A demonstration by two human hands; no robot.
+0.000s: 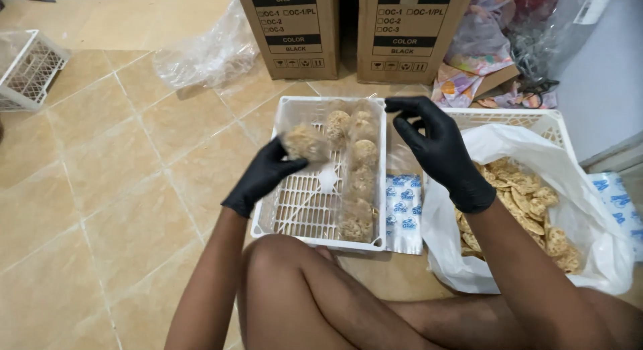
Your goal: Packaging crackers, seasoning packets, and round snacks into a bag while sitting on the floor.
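A bagged cracker stack (305,142) is gripped in the left hand (262,176) over the white crate (295,209); the right hand (439,149) is held empty, fingers loosely curled, beside the crate's right rim; the packed row (358,176) lies lengthwise between both hands.

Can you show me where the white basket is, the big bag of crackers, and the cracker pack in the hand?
white basket (295,213), head view, on its bare slatted floor.
bag of crackers (529,139), head view, on its white plastic.
cracker pack (306,142), head view, its middle.
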